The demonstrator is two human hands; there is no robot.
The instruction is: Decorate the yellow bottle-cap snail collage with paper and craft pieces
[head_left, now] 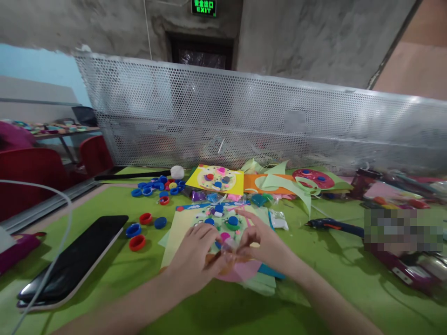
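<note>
My left hand (pixel 195 253) and my right hand (pixel 260 242) meet over a pale yellow-green craft sheet (pixel 181 223) on the green table. Between their fingertips is a small clear plastic packet (pixel 230 246), pinched from both sides. The sheet carries glued bottle caps (pixel 232 222) in blue, green and pink. Pink and teal paper (pixel 244 271) lies under my hands.
Loose red and blue bottle caps (pixel 141 230) lie left of the sheet, with more caps (pixel 157 186) further back. A black tablet (pixel 75 258) sits at the left, a glue gun (pixel 331 225) at the right. Finished yellow collage (pixel 216 179), cut paper and a perforated metal screen (pixel 244 121) stand behind.
</note>
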